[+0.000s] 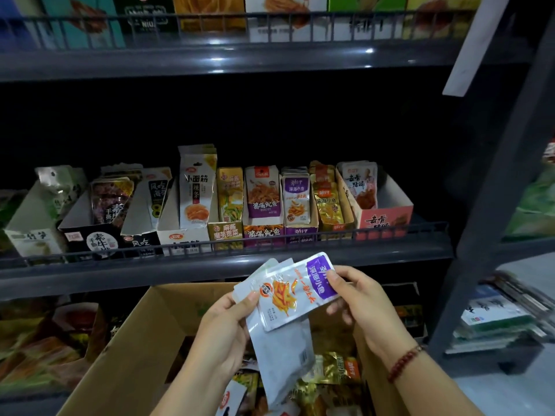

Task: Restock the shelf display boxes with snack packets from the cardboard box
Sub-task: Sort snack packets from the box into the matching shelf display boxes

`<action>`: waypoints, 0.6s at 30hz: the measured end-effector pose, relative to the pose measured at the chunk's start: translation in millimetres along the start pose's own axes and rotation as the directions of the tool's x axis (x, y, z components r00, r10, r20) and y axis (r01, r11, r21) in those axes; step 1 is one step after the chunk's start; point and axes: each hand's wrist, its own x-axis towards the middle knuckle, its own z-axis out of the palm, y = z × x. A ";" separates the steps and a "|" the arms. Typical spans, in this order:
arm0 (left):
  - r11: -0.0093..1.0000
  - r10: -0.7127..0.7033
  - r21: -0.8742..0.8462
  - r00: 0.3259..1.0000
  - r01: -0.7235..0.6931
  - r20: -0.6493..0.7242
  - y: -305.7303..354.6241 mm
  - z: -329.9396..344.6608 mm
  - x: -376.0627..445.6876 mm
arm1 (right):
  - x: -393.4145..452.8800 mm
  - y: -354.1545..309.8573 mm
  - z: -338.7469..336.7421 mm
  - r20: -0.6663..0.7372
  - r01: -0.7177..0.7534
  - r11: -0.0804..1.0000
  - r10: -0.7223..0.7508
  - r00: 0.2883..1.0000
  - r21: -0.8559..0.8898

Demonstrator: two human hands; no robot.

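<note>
Both hands hold a small stack of white-and-purple snack packets [295, 291] above the open cardboard box [129, 334]. My left hand [223, 328] grips the stack from its left side, thumb on top. My right hand [360, 298] pinches the top packet at its purple end. More packets, gold and white, lie loose in the box [333, 370]. On the shelf just above, a purple display box [297, 202] holds matching packets, between an orange-and-purple box [262, 205] and a gold-packet box [329, 199].
The shelf has a low wire rail [240, 238] along its front edge. Several other display boxes stand in a row on it, a red one [386, 217] at the right end. A dark upright post [486, 205] stands to the right, with stacked goods beyond it.
</note>
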 end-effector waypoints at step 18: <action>0.901 0.322 0.353 0.933 -0.252 -0.158 31.6 36.3 49.6 | 145.1 -68.6 -1.4 -0.196 0.309 0.886 -0.390 0.900 -0.345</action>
